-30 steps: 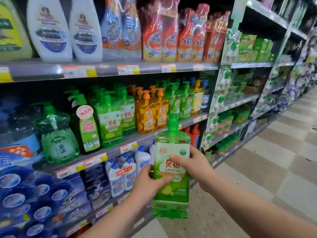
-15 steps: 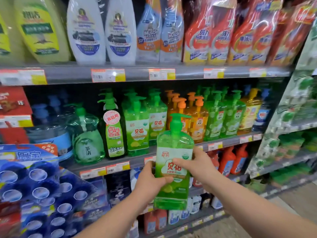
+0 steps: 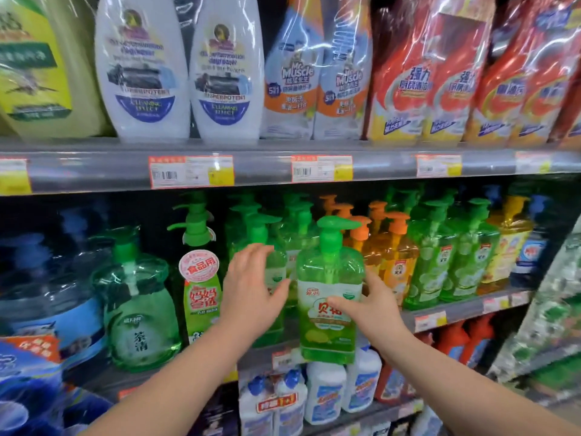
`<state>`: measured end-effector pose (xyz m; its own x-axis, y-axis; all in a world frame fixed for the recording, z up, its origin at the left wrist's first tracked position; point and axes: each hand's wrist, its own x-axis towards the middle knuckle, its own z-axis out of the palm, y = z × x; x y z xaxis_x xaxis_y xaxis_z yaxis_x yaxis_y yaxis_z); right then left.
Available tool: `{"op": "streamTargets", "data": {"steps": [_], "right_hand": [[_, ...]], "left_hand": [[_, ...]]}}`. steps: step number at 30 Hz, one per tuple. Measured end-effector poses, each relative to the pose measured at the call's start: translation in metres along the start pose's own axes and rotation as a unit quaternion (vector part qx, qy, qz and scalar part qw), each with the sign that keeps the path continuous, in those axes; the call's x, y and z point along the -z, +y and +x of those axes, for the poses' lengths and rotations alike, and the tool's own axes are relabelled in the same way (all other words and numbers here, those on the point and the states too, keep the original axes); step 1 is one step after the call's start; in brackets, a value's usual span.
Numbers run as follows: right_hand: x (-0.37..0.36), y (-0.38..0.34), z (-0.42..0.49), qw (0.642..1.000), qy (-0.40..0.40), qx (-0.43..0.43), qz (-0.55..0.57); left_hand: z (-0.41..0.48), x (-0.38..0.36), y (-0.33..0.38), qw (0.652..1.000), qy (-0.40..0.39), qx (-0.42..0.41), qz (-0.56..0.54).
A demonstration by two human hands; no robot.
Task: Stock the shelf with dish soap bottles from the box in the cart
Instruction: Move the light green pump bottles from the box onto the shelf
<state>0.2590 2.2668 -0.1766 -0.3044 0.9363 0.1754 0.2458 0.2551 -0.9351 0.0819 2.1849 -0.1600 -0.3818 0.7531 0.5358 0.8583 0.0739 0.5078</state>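
Green translucent dish soap bottle (image 3: 328, 306) with a green pump head stands upright at the centre of the frame, held in front of the middle shelf (image 3: 465, 308). Its base sits level with the front rail of that shelf and overlaps the tops of the white bottles (image 3: 325, 394) on the tier below; whether it rests on the rail cannot be told.

Head view, hands:
- Right hand (image 3: 372, 306), centre right: closed around the bottle's right side, thumb laid across the front label, fingers out of sight behind the bottle.
- Left hand (image 3: 251, 291), centre left: fingers spread wide and holding nothing. The thumb tip lies just beside the left edge of the held bottle. The fingers are raised in front of a green pump bottle (image 3: 265, 234) already on the shelf; the blur does not show whether they touch it.

Head view, surroundings:
- Middle shelf, right of centre: orange pump bottles (image 3: 394, 262) directly behind the held bottle, then more green ones, then yellow ones at the far right.
- Middle shelf, left of centre: a slim green bottle (image 3: 201, 297) with a round pink sticker, and a squat round green bottle (image 3: 138, 313) beside it.
- Upper shelf (image 3: 267, 168): price tags along the rail; above it, two white bottles (image 3: 143, 73) at upper left and red-and-yellow refill packs (image 3: 418, 89) at upper right
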Motion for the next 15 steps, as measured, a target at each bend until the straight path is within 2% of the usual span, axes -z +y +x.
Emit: {"op": "streamTargets", "data": {"steps": [3, 8, 12, 15], "right_hand": [[-0.002, 0.004, 0.017, 1.000, -0.020, 0.014, -0.010], [-0.005, 0.006, 0.046, 0.997, -0.049, 0.034, -0.040], [-0.011, 0.011, 0.061, 0.993, -0.085, 0.050, -0.062], [-0.012, 0.015, 0.066, 0.990, -0.107, 0.063, -0.071]], "left_hand": [[0.018, -0.007, -0.016, 0.992, 0.060, -0.059, 0.093], [0.022, -0.017, -0.027, 0.964, 0.062, -0.117, 0.229], [0.019, -0.022, -0.040, 0.953, 0.073, -0.150, 0.253], [0.017, -0.023, -0.040, 0.950, 0.066, -0.139, 0.272]]}}
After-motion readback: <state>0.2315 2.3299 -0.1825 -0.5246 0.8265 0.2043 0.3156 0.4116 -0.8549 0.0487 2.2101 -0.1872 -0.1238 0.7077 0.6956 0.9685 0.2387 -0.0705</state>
